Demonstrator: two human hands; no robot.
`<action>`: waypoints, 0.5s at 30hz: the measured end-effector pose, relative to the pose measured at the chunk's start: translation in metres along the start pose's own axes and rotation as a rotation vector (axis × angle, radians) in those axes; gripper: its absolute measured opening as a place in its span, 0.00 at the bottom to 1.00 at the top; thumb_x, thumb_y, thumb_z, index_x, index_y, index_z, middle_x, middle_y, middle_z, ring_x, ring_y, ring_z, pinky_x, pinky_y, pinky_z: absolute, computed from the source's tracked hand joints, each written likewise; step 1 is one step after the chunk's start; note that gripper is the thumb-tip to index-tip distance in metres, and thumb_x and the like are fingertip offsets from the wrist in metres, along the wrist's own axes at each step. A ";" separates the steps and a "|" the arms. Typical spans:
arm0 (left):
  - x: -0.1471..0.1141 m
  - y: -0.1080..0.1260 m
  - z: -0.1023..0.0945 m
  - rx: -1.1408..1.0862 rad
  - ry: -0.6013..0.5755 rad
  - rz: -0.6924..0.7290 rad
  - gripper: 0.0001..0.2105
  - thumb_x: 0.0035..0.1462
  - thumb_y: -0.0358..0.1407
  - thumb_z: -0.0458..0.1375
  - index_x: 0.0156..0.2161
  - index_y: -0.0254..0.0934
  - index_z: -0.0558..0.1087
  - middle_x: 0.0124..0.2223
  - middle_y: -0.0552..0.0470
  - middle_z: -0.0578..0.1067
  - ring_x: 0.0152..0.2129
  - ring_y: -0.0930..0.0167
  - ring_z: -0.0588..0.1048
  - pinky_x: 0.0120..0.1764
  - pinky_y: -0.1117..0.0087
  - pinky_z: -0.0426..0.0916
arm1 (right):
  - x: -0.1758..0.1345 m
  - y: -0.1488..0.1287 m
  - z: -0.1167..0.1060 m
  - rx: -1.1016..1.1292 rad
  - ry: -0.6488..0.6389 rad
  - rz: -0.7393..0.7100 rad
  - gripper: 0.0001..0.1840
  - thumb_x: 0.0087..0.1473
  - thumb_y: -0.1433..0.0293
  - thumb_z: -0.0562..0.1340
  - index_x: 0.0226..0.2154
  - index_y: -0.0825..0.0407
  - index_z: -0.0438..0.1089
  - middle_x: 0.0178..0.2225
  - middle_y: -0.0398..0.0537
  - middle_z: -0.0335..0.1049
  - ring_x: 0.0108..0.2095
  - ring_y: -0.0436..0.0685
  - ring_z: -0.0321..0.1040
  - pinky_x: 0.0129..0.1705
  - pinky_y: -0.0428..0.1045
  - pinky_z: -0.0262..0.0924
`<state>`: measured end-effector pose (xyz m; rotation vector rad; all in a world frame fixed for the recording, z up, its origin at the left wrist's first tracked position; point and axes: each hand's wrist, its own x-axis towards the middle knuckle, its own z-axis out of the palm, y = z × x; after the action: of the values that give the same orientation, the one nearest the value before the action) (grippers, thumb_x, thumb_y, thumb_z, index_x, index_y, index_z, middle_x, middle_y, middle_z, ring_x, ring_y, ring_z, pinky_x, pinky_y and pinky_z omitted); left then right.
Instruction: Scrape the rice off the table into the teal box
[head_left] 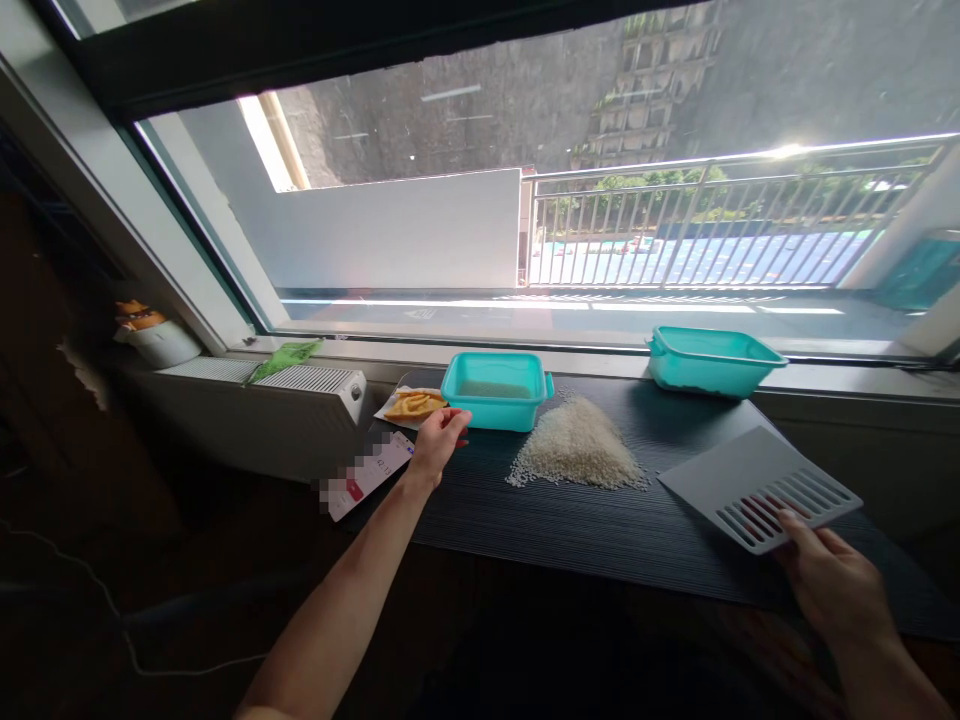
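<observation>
Dark tabletop, right hand partly invisible behind slotted scraper

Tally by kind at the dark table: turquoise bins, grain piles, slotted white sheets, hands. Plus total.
Turquoise bins: 2 (left bin, right bin)
Grain pile: 1
Slotted white sheet: 1
Hands: 2 (left hand, right hand)
Total: 6

a loose heap of pale rice-like grains rises to a low peak, stray grains fringing its foot. just beside it on the left sits an upright, open teal tub; a second teal tub stands farther right. a flat pale scraper, slotted at its near end, slants right of the heap.
</observation>
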<state>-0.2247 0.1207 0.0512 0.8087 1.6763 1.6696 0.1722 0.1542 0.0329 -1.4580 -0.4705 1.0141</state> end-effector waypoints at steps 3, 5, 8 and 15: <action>0.010 0.003 0.026 -0.178 0.005 -0.168 0.14 0.51 0.44 0.64 0.32 0.33 0.72 0.29 0.49 0.74 0.26 0.68 0.76 0.31 0.63 0.75 | 0.000 0.000 -0.002 0.010 -0.019 -0.002 0.08 0.46 0.79 0.60 0.28 0.52 0.71 0.49 0.55 0.74 0.58 0.60 0.65 0.41 0.37 0.68; 0.016 0.005 0.037 -0.261 0.069 -0.233 0.14 0.53 0.44 0.63 0.36 0.33 0.71 0.31 0.50 0.74 0.27 0.71 0.76 0.31 0.66 0.74 | 0.001 0.001 -0.003 0.013 -0.033 -0.019 0.08 0.46 0.79 0.60 0.28 0.52 0.71 0.43 0.54 0.76 0.54 0.60 0.69 0.42 0.39 0.69; 0.023 0.010 0.048 -0.348 0.163 -0.293 0.15 0.58 0.41 0.60 0.46 0.33 0.71 0.41 0.49 0.75 0.33 0.71 0.76 0.35 0.66 0.74 | 0.003 0.001 -0.005 0.001 -0.044 -0.036 0.07 0.47 0.79 0.60 0.28 0.53 0.71 0.36 0.51 0.76 0.47 0.58 0.74 0.42 0.41 0.70; 0.014 0.032 0.038 -0.522 0.233 -0.314 0.13 0.60 0.38 0.58 0.47 0.34 0.71 0.42 0.49 0.75 0.34 0.71 0.75 0.36 0.65 0.74 | 0.010 0.005 -0.009 0.025 -0.096 -0.052 0.08 0.48 0.80 0.61 0.27 0.52 0.71 0.31 0.48 0.75 0.35 0.54 0.75 0.31 0.40 0.71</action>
<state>-0.2032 0.1552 0.0835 0.0993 1.3237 1.8947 0.1836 0.1563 0.0242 -1.3727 -0.5600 1.0481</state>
